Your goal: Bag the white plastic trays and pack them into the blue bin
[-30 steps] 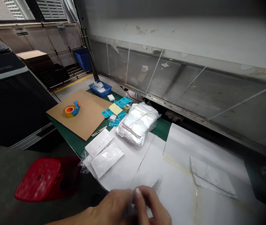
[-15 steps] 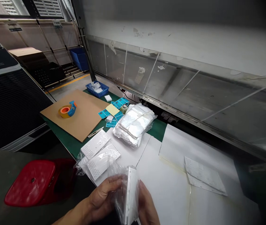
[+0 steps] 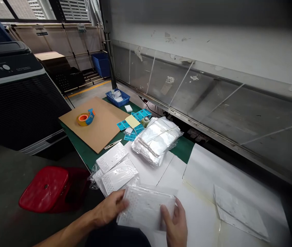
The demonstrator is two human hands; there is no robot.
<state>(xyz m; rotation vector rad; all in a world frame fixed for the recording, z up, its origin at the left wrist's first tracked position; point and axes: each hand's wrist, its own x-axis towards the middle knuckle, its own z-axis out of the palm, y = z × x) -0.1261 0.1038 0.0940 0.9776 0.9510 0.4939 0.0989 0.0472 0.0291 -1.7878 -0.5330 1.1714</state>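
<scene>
Between my two hands is a clear plastic bag (image 3: 146, 207) with white perforated sheets inside, its flat face turned up toward me. My left hand (image 3: 112, 207) grips its left edge, thumb on top. The right edge is held by my right hand (image 3: 174, 219), with the thumb pressed on the face and the fingers behind. Just beyond lie similar bagged white perforated cards (image 3: 119, 173), partly overlapping. A bundle of clear plastic bags (image 3: 157, 137) tied with a band rests farther back on the white-covered table (image 3: 187, 212).
A tape dispenser (image 3: 85, 117) sits on a brown cardboard sheet (image 3: 102, 133). Nearby are a cutter knife (image 3: 112, 144), teal labels (image 3: 142, 113), a small jar (image 3: 145, 121) and a blue tray (image 3: 117, 97). White sheets (image 3: 241, 209) lie at right; a red stool (image 3: 45, 188) stands left.
The bag was held edge-on and upright; now it is turned flat, its broad face showing. My hands have moved farther apart, to its two sides. The view has shifted left.
</scene>
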